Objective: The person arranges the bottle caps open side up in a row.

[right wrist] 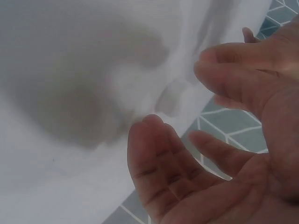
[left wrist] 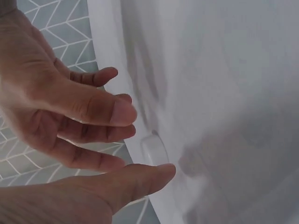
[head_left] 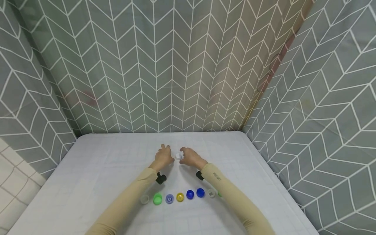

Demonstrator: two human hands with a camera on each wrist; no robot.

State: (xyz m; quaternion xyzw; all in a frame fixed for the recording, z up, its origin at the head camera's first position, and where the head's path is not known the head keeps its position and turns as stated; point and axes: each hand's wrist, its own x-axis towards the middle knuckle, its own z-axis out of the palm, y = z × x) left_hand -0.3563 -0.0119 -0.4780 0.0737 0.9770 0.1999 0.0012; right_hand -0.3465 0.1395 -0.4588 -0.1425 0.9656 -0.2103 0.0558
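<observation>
A small white cap sits on the white cloth-covered table between my two hands, toward the back. In the left wrist view the same cap shows as a low, round white piece. My left hand is just left of it, fingers spread and relaxed. From the right, my right hand reaches to it with thumb and fingers parted on either side. Both wrist views show a gap between the fingers and the cap. Neither hand grips anything.
Nearer me runs a row of small caps: a whitish one, green, pale purple, yellow, two blue, another whitish one. A green one is partly hidden by my right sleeve. Patterned curtains enclose the table.
</observation>
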